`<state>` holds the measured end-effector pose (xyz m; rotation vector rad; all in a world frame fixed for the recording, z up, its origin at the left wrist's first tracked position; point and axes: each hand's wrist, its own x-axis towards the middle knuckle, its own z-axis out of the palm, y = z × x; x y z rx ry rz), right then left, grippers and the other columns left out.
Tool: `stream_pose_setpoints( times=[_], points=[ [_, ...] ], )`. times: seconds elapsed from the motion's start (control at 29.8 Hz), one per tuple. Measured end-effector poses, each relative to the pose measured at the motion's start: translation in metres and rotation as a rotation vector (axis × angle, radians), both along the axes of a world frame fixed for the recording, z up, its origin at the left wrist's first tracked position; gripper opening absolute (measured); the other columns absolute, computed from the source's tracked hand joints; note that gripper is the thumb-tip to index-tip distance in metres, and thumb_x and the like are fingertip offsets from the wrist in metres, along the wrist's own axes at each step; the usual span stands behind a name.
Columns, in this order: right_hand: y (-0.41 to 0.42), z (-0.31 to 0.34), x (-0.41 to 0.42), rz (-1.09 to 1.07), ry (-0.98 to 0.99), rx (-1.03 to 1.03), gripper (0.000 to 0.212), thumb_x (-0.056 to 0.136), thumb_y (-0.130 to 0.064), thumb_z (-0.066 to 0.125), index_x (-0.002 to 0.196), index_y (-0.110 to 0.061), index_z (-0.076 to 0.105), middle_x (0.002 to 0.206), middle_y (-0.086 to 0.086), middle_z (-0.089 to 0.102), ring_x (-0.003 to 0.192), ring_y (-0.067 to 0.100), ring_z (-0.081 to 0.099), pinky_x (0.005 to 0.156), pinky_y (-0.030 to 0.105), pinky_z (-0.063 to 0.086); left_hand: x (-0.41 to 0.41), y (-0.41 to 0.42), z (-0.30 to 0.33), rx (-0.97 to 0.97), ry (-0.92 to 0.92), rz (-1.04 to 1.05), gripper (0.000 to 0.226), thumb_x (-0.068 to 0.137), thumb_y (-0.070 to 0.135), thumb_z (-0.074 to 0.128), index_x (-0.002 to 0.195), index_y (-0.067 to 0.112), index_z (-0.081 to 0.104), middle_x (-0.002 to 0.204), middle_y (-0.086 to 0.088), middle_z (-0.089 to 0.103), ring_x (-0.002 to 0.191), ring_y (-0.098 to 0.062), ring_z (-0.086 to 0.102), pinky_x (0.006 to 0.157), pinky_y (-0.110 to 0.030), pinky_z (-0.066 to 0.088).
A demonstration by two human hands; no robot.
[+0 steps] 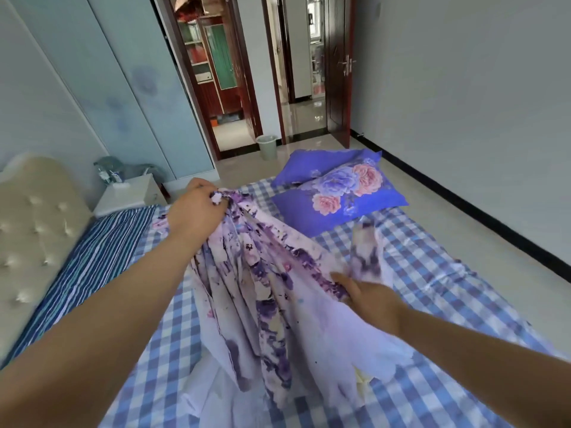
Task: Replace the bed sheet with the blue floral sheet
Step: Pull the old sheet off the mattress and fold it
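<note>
Overhead, the left hand (197, 208) grips a gathered floral sheet (265, 288) in curled fingers (213, 193) — the right hand (369, 299) pinches a lower fold, cloth draping onto the checked bed sheet (432, 273).

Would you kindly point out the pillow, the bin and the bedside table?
pillow (340, 193), head view, on its flower print
bin (267, 146), head view, on its side wall
bedside table (129, 193), head view, on its top

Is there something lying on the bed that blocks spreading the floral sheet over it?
Yes. A blue floral pillow lies on the checked sheet at the far end. Both hands already hold the floral sheet.
</note>
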<state>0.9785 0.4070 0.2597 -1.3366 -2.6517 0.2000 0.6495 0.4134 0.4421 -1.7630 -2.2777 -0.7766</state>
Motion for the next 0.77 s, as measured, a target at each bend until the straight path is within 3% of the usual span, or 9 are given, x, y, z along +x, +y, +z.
stream_pose_setpoints(
  times=[0.1, 0.2, 0.27, 0.34, 0.44, 0.5, 0.57, 0.67, 0.77],
  points=[
    [-0.005, -0.03, -0.007, -0.198, -0.01, -0.031, 0.043, 0.087, -0.029, 0.058, 0.121, -0.021, 0.034, 0.085, 0.005, 0.069, 0.069, 0.025, 0.067, 0.062, 0.035, 0.053, 0.01, 0.001, 0.001, -0.01, 0.002, -0.013, 0.024, 0.089, 0.031, 0.057, 0.098, 0.013, 0.069, 0.121, 0.0, 0.054, 0.096, -0.026, 0.059, 0.068, -0.026, 0.037],
    [-0.015, -0.035, -0.021, -0.19, -0.221, -0.314, 0.011, 0.089, -0.028, 0.04, 0.092, -0.022, 0.048, 0.092, 0.005, 0.067, 0.087, 0.027, 0.067, 0.075, 0.03, 0.05, 0.018, 0.002, 0.004, -0.016, -0.08, 0.002, 0.017, 0.086, 0.029, 0.059, 0.076, 0.017, 0.065, 0.102, -0.006, 0.059, 0.09, -0.03, 0.06, 0.061, -0.026, 0.034],
    [-0.02, -0.038, -0.029, -0.241, -0.251, -0.525, 0.021, 0.092, -0.025, 0.034, 0.075, -0.022, 0.047, 0.079, -0.001, 0.06, 0.088, 0.025, 0.066, 0.065, 0.027, 0.047, 0.022, 0.004, 0.007, -0.023, -0.176, 0.003, 0.027, 0.082, 0.027, 0.06, 0.057, 0.018, 0.052, 0.076, -0.007, 0.056, 0.076, -0.031, 0.059, 0.05, -0.026, 0.028],
    [-0.021, -0.039, -0.04, -0.349, -0.111, -0.59, 0.018, 0.095, -0.024, 0.036, 0.087, -0.02, 0.051, 0.081, -0.001, 0.057, 0.095, 0.026, 0.063, 0.065, 0.027, 0.043, 0.028, 0.008, 0.011, -0.041, -0.305, 0.018, 0.024, 0.08, 0.027, 0.061, 0.062, 0.012, 0.055, 0.065, -0.005, 0.055, 0.068, -0.028, 0.056, 0.047, -0.024, 0.029],
    [-0.024, -0.021, -0.061, -0.495, 0.285, -0.46, 0.019, 0.096, -0.03, 0.041, 0.111, -0.021, 0.046, 0.092, 0.003, 0.062, 0.083, 0.024, 0.06, 0.065, 0.028, 0.044, 0.04, 0.012, 0.015, -0.062, -0.444, 0.022, 0.025, 0.077, 0.026, 0.062, 0.061, 0.01, 0.051, 0.061, -0.007, 0.052, 0.059, -0.025, 0.049, 0.05, -0.027, 0.031],
    [-0.027, -0.005, -0.077, -0.533, 0.536, -0.414, 0.016, 0.097, -0.037, 0.04, 0.109, -0.025, 0.04, 0.077, -0.004, 0.061, 0.065, 0.019, 0.059, 0.053, 0.026, 0.042, 0.048, 0.012, 0.018, -0.082, -0.499, 0.001, 0.032, 0.077, 0.025, 0.063, 0.055, 0.014, 0.042, 0.057, -0.006, 0.047, 0.055, -0.022, 0.044, 0.052, -0.028, 0.029],
    [-0.027, 0.008, -0.089, -0.548, 0.697, -0.407, 0.014, 0.097, -0.039, 0.039, 0.107, -0.03, 0.039, 0.08, -0.005, 0.063, 0.064, 0.018, 0.062, 0.056, 0.032, 0.049, 0.055, 0.014, 0.021, -0.107, -0.563, -0.007, 0.034, 0.076, 0.023, 0.064, 0.053, 0.016, 0.039, 0.055, -0.004, 0.043, 0.052, -0.019, 0.041, 0.051, -0.028, 0.027],
    [-0.033, 0.02, -0.099, -0.274, 0.762, 0.037, 0.018, 0.094, -0.021, 0.05, 0.112, -0.023, 0.051, 0.105, 0.001, 0.061, 0.082, 0.021, 0.063, 0.064, 0.034, 0.052, 0.064, 0.016, 0.024, -0.1, -0.711, -0.005, 0.031, 0.074, 0.019, 0.067, 0.056, 0.015, 0.042, 0.056, -0.003, 0.042, 0.051, -0.018, 0.039, 0.051, -0.026, 0.025],
    [-0.036, 0.026, -0.112, 0.018, 0.584, 0.403, 0.021, 0.088, -0.018, 0.052, 0.105, -0.02, 0.063, 0.126, 0.011, 0.054, 0.09, 0.02, 0.062, 0.047, 0.026, 0.05, 0.073, 0.017, 0.026, -0.111, -0.809, -0.029, 0.031, 0.077, 0.016, 0.068, 0.057, 0.014, 0.045, 0.057, -0.002, 0.043, 0.049, -0.015, 0.038, 0.045, -0.023, 0.026]
  ],
)
